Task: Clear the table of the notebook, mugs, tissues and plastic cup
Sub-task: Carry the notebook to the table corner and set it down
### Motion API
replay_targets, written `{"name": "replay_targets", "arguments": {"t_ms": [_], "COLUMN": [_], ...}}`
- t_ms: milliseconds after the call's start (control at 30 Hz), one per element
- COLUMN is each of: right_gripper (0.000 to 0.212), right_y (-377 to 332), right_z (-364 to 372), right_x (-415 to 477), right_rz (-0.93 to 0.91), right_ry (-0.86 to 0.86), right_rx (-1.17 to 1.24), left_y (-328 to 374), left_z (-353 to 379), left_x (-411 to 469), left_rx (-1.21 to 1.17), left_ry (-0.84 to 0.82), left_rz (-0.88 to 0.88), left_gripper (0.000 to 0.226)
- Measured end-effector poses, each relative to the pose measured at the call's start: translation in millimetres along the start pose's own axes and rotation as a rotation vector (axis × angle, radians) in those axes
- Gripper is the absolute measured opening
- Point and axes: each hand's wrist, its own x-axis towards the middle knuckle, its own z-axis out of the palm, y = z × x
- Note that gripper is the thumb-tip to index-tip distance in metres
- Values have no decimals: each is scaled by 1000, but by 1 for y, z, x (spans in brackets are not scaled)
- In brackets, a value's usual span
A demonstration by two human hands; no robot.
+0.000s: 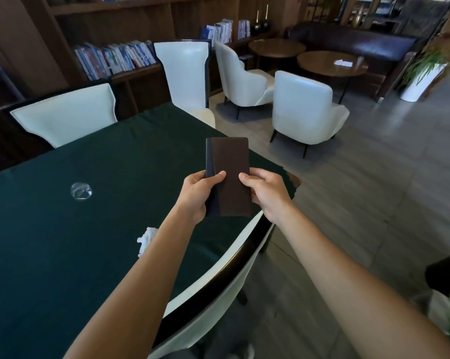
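Note:
A closed brown notebook [230, 161] with a dark blue spine is held upright above the right end of the table. My left hand [196, 195] grips its lower left edge, thumb on the cover. My right hand [264, 193] grips its lower right edge. A clear plastic cup [81, 191] stands on the dark green tablecloth [63, 242] to the left. A crumpled white tissue [146, 238] lies on the cloth, partly hidden behind my left forearm. No mugs are in view.
White chairs stand around the table: one below my arms [218, 288], two on the far side [66, 115] [185, 71]. Armchairs [304, 110], round wooden tables [330, 63] and a bookshelf [115, 58] stand beyond. Grey tiled floor lies to the right.

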Motion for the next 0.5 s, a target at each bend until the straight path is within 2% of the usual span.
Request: {"name": "replay_targets", "arguments": {"t_ms": [367,500], "right_gripper": [16,8], "right_y": [-30,-29], "right_z": [-48,-63], "right_x": [137,190], "right_rz": [2,14], "right_ry": [61,74], "right_rx": [-61,-123], "left_y": [28,26], "left_z": [66,83], "left_x": [126,169], "left_rx": [-70,-124], "left_ry": [-11,12], "left_rz": [-6,-57], "left_gripper": [29,25]}}
